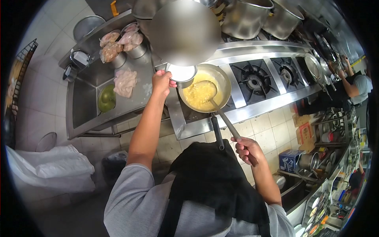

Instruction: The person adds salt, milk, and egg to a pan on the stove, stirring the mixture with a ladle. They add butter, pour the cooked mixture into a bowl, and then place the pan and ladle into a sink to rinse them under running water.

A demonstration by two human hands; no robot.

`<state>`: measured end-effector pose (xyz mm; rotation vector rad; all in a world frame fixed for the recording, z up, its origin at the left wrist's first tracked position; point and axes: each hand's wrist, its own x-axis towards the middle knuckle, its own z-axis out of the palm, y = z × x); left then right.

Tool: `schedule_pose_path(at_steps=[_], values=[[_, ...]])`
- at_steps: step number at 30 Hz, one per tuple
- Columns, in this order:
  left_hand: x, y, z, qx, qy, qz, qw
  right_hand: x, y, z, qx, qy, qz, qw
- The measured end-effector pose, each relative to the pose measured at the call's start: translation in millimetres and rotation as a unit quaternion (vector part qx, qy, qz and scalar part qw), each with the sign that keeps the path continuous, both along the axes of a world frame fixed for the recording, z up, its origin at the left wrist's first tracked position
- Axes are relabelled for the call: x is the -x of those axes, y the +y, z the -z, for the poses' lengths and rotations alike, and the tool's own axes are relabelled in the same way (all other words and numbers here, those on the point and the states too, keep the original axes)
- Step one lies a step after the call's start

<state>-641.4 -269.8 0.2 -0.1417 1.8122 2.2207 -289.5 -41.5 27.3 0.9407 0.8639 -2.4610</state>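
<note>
My left hand (pixel 162 83) grips the rim of a small metal bowl (pixel 184 84) holding something white. That bowl is over the upper left edge of a frying pan (pixel 226 81) on the stove. Yellow, lumpy food (pixel 195 94) lies in the pan. My right hand (pixel 247 151) is closed around the long handle of a ladle (pixel 227 119), whose head dips into the food. The pan's black handle (pixel 217 132) points toward my apron, with neither hand on it.
Burners (pixel 254 81) continue right along the steel stove, with large pots (pixel 246 19) behind. At left, a sink (pixel 85 104) adjoins a counter bearing bagged food (pixel 125 83) and metal containers (pixel 138 51). A co-worker (pixel 355 87) stands far right. A blurred round patch hides the top centre.
</note>
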Motion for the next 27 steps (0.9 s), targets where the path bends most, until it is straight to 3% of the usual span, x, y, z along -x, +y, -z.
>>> schedule_pose_path(at_steps=[2, 5, 6, 8, 12, 14, 15, 17, 20, 21, 22, 23, 24, 25, 27], values=[[0, 0, 0, -0.007, 0.001, 0.000, 1.000, -3, -11, -8, -0.048, 0.005, -0.012, 0.999], [1, 1, 0, -0.008, -0.010, 0.006, 1.000, -6, -22, -10, -0.247, 0.035, -0.063, 0.966], [2, 1, -1, -0.009, -0.009, 0.007, 1.000, -6, -24, -9, -0.248, 0.035, -0.062, 0.966], [3, 2, -1, 0.000, -0.008, 0.020, 1.000, -5, -27, -8, -0.357, 0.031, -0.088, 0.929], [6, 4, 1, -0.003, -0.003, 0.026, 1.000, -5, -25, 5, -0.439, 0.055, -0.106, 0.891], [8, 4, 1, -0.002, -0.001, 0.031, 1.000, -5, -25, 12, -0.559, 0.062, -0.135, 0.816], [8, 5, 0, -0.002, -0.001, 0.033, 0.999, -5, -27, 11, -0.559, 0.061, -0.133, 0.816], [8, 6, -1, 0.002, 0.001, 0.029, 1.000, -1, -33, 5, -0.635, 0.027, -0.169, 0.754], [10, 6, 0, 0.005, 0.003, 0.037, 0.999, -4, -34, 35, -0.657, 0.051, -0.171, 0.732], [11, 5, 1, 0.005, 0.003, 0.039, 0.999, -4, -33, 42, -0.589, 0.071, -0.155, 0.790], [11, 5, 1, 0.002, 0.000, 0.042, 0.999, -7, -30, 46, -0.588, 0.071, -0.153, 0.791], [11, 4, 1, -0.001, -0.002, 0.046, 0.999, -3, -30, 26, -0.420, 0.040, -0.100, 0.901], [12, 4, 1, -0.001, -0.002, 0.049, 0.999, 0, -30, 11, -0.233, 0.008, -0.040, 0.972], [13, 4, 1, 0.000, -0.001, 0.051, 0.999, 0, -28, 4, -0.124, 0.031, 0.009, 0.992], [14, 4, 0, 0.001, 0.001, 0.054, 0.999, -4, -28, 1, -0.104, 0.033, 0.016, 0.994]])
